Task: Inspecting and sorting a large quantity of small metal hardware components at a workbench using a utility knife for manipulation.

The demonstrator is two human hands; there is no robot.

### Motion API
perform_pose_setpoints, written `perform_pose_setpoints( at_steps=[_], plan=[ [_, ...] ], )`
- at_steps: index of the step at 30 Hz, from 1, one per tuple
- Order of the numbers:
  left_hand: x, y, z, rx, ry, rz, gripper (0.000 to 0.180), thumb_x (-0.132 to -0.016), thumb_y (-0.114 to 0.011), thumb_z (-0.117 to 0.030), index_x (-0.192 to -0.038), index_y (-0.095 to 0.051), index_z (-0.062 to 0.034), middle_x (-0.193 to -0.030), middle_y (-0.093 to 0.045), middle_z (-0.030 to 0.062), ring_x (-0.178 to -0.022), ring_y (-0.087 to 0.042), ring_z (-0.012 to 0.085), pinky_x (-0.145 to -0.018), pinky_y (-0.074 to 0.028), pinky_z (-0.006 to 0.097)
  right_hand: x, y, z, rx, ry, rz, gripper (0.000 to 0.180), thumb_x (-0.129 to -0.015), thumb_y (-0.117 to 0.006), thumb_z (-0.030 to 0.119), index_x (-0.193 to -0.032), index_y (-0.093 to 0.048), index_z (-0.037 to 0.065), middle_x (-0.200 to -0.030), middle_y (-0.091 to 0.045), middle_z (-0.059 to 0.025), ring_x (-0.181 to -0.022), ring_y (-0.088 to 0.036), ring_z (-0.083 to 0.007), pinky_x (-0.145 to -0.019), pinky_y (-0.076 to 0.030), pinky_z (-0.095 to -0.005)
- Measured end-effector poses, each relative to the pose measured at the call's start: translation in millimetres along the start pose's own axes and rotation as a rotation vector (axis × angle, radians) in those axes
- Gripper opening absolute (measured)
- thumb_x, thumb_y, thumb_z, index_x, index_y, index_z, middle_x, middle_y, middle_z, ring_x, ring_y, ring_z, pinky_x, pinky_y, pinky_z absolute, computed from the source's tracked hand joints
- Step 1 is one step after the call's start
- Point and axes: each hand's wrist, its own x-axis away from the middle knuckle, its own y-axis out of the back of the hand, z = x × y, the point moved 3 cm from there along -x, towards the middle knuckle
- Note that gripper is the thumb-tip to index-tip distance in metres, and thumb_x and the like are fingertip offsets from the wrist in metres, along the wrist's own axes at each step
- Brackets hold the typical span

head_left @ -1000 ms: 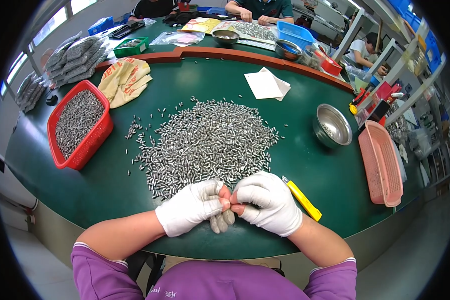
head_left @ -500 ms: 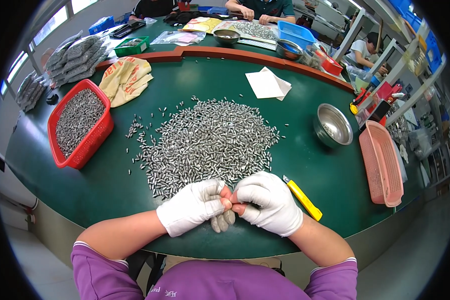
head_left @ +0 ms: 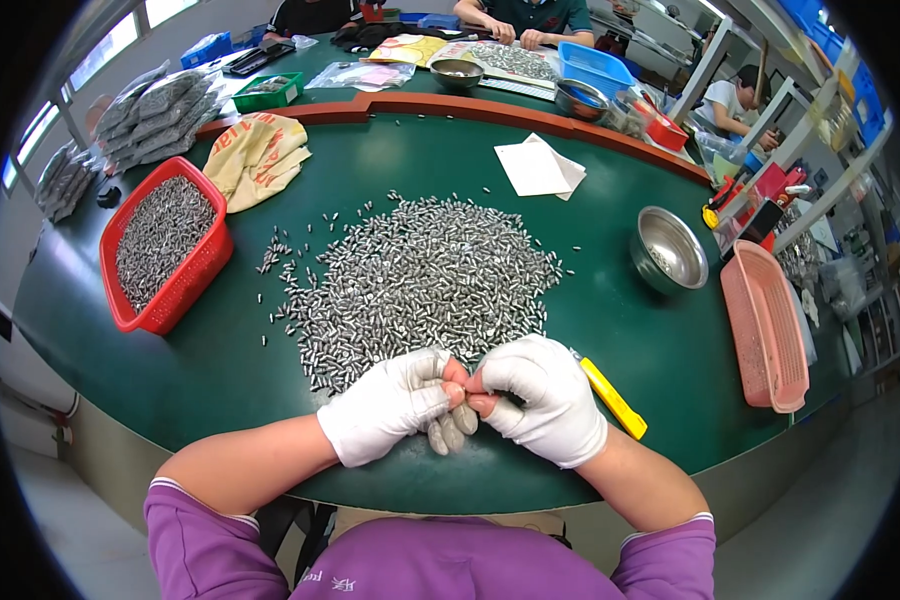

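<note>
Apparently mid-handling, near heap of cylindrical metal parts: pinching closed with left hand and right hand, cannot tell on what; next, seemingly calls for steady grip.

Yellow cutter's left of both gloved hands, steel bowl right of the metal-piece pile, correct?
One side is wrong: in the head view, the yellow cutter lies right of both the left hand and right hand. The steel bowl does sit right of the metal-piece pile.

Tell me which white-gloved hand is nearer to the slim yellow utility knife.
Right. The right hand is just left of the utility knife; the left hand is farther left.
</note>
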Motion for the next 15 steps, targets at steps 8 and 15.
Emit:
perform_pose_setpoints(
  at_steps=[8,15],
  plan=[
    [-2.1,3.3,-0.5,0.007,-0.029,-0.05,0.023,-0.097,-0.059,-0.027,-0.101,-0.054,-0.0045,-0.088,-0.066,0.0091,-0.07,-0.064,0.0142,-0.065,-0.054,0.026,-1.0,3.3,-3.9,0.041,-0.03,0.03,0.022,-0.069,-0.077,0.004,-0.082,-0.059,0.009,-0.076,-0.063,-0.0057,-0.068,-0.061,-0.0259,-0.061,-0.047,-0.0361],
    [-7.1,9.8,-7.5,0.035,-0.127,-0.165,0.021,-0.093,-0.065,-0.025,-0.101,-0.052,-0.0107,-0.088,-0.065,0.0058,-0.073,-0.062,0.0142,-0.066,-0.05,0.025,-0.6,17.8,-18.7,0.3,-0.198,-0.094,0.011,-0.073,-0.072,0.008,-0.08,-0.065,0.012,-0.081,-0.064,-0.0045,-0.077,-0.062,-0.0262,-0.068,-0.05,-0.0375]
  ],
)
